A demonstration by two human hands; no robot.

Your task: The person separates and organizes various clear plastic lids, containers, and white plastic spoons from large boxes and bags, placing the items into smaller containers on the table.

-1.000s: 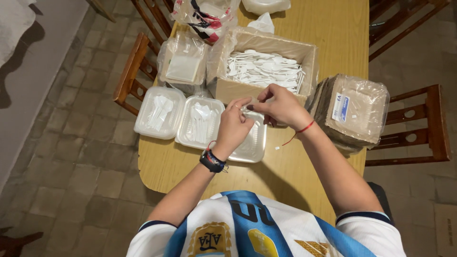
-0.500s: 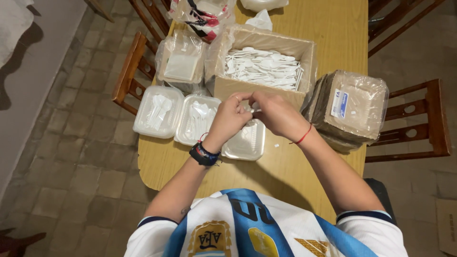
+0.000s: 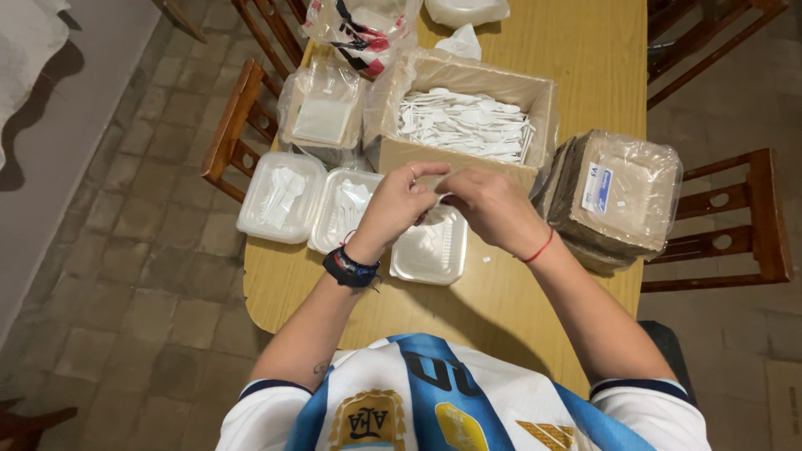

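Note:
My left hand (image 3: 399, 203) and my right hand (image 3: 484, 205) meet above a clear plastic container (image 3: 430, 250) on the wooden table (image 3: 510, 301). Together they pinch a small white plastic piece (image 3: 440, 199), mostly hidden by the fingers. Just beyond them stands a cardboard box (image 3: 468, 154) filled with white plastic cutlery (image 3: 464, 125). Two more clear containers (image 3: 280, 196), (image 3: 342, 209) with white cutlery inside lie in a row to the left of my left hand.
A wrapped stack of brown trays (image 3: 618, 196) sits right of the box. A bag of clear containers (image 3: 324, 113) and a white and red bag (image 3: 363, 29) lie at the back left. Wooden chairs (image 3: 238, 125), (image 3: 752, 217) flank the table.
Both hands have stayed joined over the near container, shifting slightly; the fingers keep working the small white piece. The camera view has drifted a little.

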